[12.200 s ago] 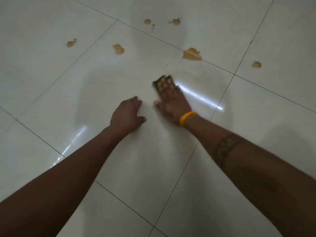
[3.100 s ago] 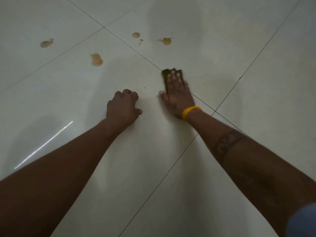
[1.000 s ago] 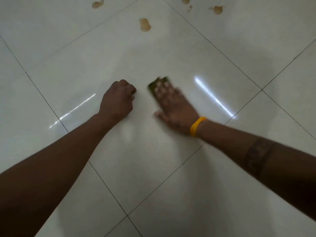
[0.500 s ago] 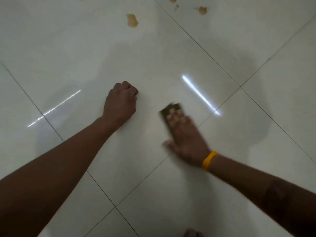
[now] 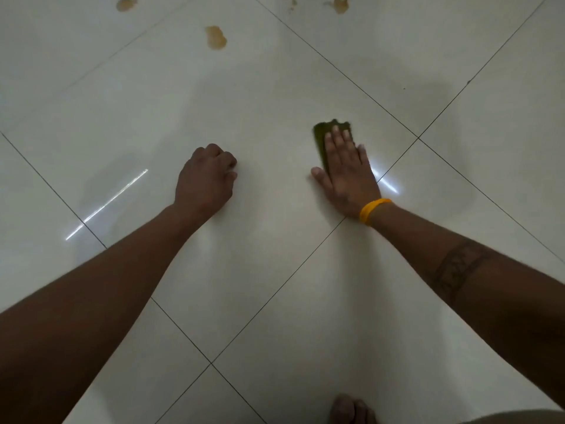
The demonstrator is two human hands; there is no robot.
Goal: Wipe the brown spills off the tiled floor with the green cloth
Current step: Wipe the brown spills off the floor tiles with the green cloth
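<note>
My right hand [image 5: 347, 171] lies flat on the green cloth [image 5: 321, 134], pressing it to the white tiled floor [image 5: 275, 93]; only the cloth's far and left edges show past my fingers. A yellow band circles that wrist. My left hand [image 5: 206, 175] is a closed fist resting on the floor, holding nothing, to the left of the cloth. Brown spills remain far ahead: one blotch [image 5: 215, 38] on the same tile, another [image 5: 125, 4] at the top left, and a third [image 5: 339, 4] at the top right with small specks [image 5: 290, 2] beside it.
Dark grout lines cross the glossy tiles diagonally. Bright light streaks reflect left of my left arm and beside my right wrist. A bare foot [image 5: 351, 410] shows at the bottom edge, with a bit of fabric at the bottom right corner.
My right hand has slid the cloth away from me and to the right since half a second ago. My left fist has stayed planted. The view has shifted slightly.
</note>
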